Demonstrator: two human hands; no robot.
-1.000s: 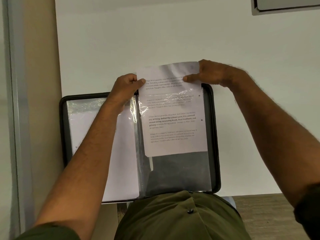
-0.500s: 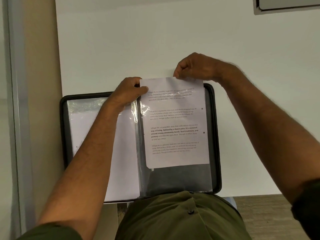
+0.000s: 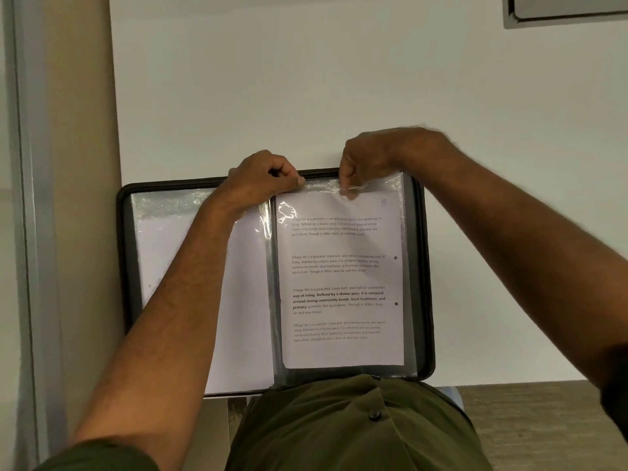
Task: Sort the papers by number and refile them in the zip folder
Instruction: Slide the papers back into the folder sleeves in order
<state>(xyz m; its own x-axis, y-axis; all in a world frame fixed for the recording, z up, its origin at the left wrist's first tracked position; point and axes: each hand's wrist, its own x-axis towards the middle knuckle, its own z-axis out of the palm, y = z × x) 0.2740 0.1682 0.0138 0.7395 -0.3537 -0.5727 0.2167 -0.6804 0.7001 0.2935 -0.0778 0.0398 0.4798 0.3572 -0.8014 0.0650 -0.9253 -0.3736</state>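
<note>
White table (image 3: 339, 96): zip folder (image 3: 426, 266) open (both hands pinching sleeve (image 3: 370, 185)).

One head-worn camera looks forward and steeply down from close above, over the person's green shirt (image 3: 356, 433), onto the open zip folder (image 3: 426, 266) on the white table (image 3: 339, 96), both forearms reaching in from below

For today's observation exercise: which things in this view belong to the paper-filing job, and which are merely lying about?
Part of the job:
zip folder, open
printed sheet in the right-hand clear sleeve
blank-looking sheet in the left sleeve
left hand and right hand, pinching the sleeve's top edge

Lying about:
white table
grey framed object, top right
</note>
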